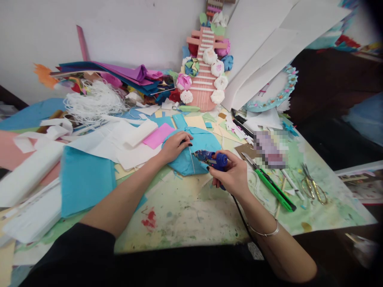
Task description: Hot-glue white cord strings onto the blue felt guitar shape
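Note:
My right hand (231, 173) is wrapped around a blue hot glue gun (211, 158), its nozzle pointing left, close to a thin white string (192, 154). That string lies across a rounded form covered in turquoise paper (206, 139) on the table. On the form's left side rests my left hand (176, 146), thumb and fingertips pinched together at the string's upper end. The glue gun's black cord (241, 209) trails down past my right wrist. Whether the nozzle touches the string, I cannot tell.
Right of the form lie a green utility knife (275, 189) and gold-handled scissors (314, 185). A paper guitar with flowers (203, 79) leans on the wall. Tangled white string (94, 99), turquoise sheets (86, 181) and white rolls (32, 171) crowd the left.

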